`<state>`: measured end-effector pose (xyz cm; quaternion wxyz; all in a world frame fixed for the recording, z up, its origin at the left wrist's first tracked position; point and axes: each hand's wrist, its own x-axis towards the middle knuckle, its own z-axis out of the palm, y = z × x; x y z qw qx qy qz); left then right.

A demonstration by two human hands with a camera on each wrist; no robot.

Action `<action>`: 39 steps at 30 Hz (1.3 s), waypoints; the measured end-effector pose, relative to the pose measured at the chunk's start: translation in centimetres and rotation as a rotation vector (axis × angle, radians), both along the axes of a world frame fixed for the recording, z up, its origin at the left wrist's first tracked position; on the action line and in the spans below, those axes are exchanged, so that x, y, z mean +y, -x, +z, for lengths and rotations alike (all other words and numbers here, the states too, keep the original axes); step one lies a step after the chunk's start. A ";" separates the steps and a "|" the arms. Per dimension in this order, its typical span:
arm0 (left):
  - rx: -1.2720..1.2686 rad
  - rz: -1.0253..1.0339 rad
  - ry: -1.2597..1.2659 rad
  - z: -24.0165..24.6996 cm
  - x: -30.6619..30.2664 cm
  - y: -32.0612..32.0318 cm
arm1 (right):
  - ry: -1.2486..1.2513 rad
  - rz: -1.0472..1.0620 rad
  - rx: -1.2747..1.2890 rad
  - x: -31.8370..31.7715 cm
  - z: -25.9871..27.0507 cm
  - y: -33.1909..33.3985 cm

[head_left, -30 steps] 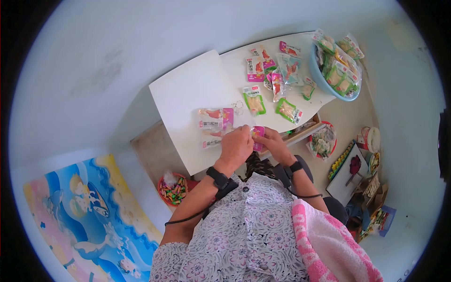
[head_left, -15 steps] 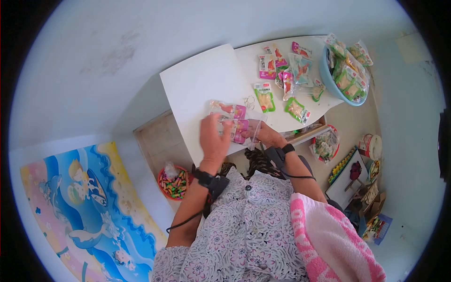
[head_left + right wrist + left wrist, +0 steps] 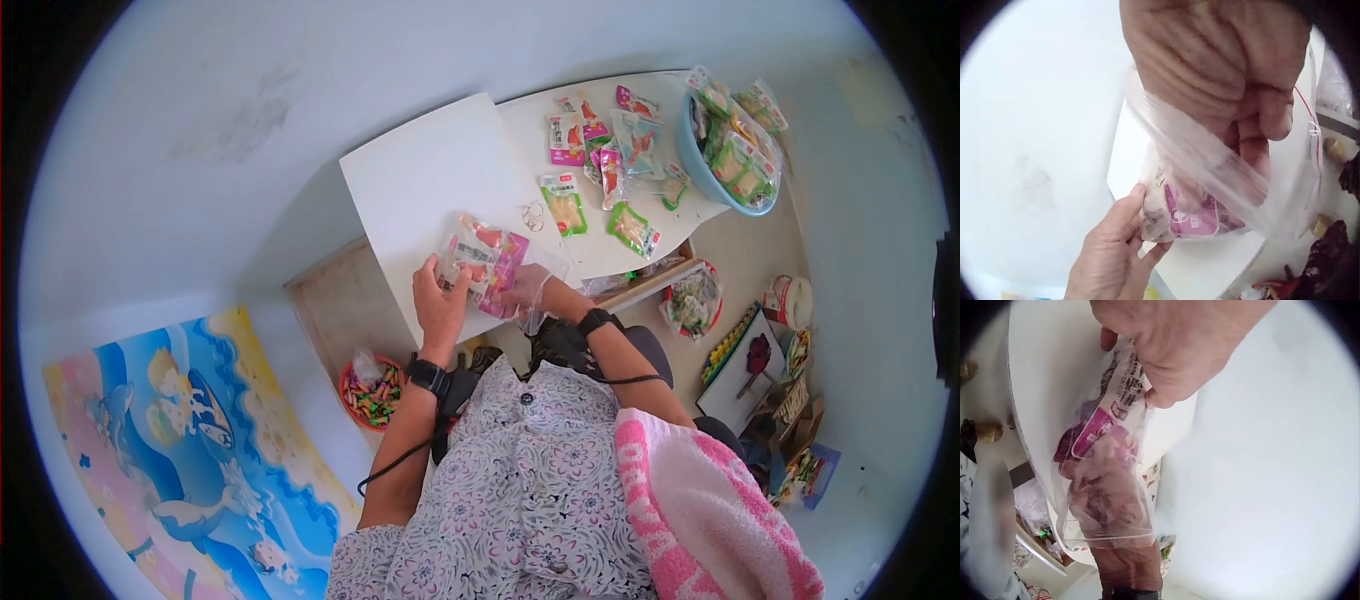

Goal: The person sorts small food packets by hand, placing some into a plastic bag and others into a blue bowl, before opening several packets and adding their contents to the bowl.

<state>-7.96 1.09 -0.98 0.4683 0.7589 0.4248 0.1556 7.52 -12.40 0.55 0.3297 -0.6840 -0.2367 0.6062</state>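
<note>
A clear plastic bag [image 3: 548, 262] with pink-and-white snack packets [image 3: 488, 262] in it is held over the near edge of the white table. My left hand [image 3: 438, 308] grips the bag's far end from outside, thumb on one face and fingers behind, as the right wrist view shows. Through the bag's mouth reaches my right hand [image 3: 535, 290], inside up to the wrist. Its fingers [image 3: 1105, 450] hold the purple end of a packet [image 3: 1094, 434], seen through the film. In the right wrist view the bag's stretched film [image 3: 1210, 156] crosses those fingers.
Several loose pink and green packets [image 3: 565, 205] lie on the white table [image 3: 430, 160]. A blue basin [image 3: 692, 150] heaped with packets stands at the far right. Below are an open drawer [image 3: 650, 284], a red-rimmed basket [image 3: 716, 300] and another basket [image 3: 400, 385] of colourful small items.
A pink packet pinched between both hands has gone into the clear bag with the right hand. The left hand shifted left and now grips the bag's far end, which is lifted and tilted.
</note>
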 end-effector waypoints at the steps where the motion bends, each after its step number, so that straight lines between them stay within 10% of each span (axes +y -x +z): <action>1: -0.025 -0.008 -0.005 -0.2 0.2 0.0 | -0.056 -0.059 0.012 -0.3 0.1 0.1; 16: 0.137 -0.117 -0.309 2.2 2.4 -2.4 | -0.154 -0.492 0.118 -10.2 1.3 -1.8; 25: -0.119 -0.360 -0.165 5.1 1.7 -17.0 | -0.055 -0.715 0.050 -16.7 -3.0 -2.3; 39: 0.394 -0.288 -0.313 -9.4 -0.5 -38.2 | 0.100 -0.952 0.007 -24.2 -6.8 -2.9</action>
